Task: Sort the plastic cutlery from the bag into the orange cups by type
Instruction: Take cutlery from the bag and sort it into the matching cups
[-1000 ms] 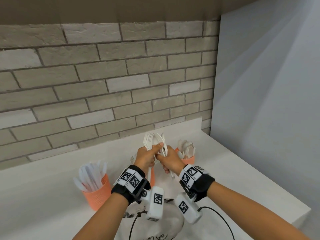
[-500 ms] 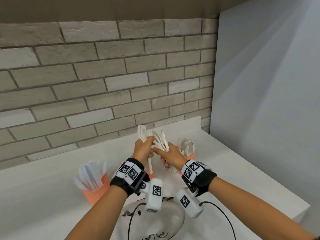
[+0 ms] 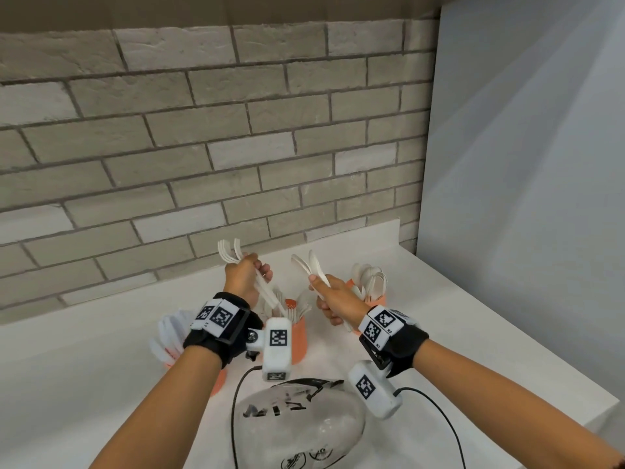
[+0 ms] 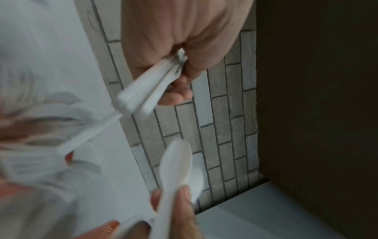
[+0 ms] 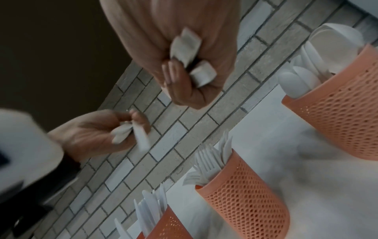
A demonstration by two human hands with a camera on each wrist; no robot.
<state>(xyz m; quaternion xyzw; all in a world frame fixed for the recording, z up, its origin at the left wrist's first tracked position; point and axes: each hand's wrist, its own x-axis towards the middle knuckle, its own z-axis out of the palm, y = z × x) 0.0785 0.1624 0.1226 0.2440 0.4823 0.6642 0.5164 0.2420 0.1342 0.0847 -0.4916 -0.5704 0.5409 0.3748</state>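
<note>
My left hand (image 3: pixel 247 275) grips a few white plastic forks (image 3: pixel 230 250) by their handles, tines up, above the middle orange cup (image 3: pixel 297 336) that holds forks (image 5: pixel 206 163). My right hand (image 3: pixel 333 296) grips white plastic spoons (image 3: pixel 313 264), bowls up, just left of the right orange cup (image 5: pixel 337 100) full of spoons (image 3: pixel 370 280). The left orange cup (image 5: pixel 169 226) holds knives (image 3: pixel 169 333) and is partly hidden behind my left wrist. The clear plastic bag (image 3: pixel 301 424) lies on the counter below my wrists.
The white counter (image 3: pixel 473 333) ends at a brick wall (image 3: pixel 203 147) behind the cups and a plain panel (image 3: pixel 524 164) on the right. Its front right edge is close. Black cables (image 3: pixel 233 411) run from the wrist cameras over the bag.
My hands held one mixed bundle together; they have pulled apart, the left taking the forks leftward, the right keeping the spoons. The view has tilted down slightly.
</note>
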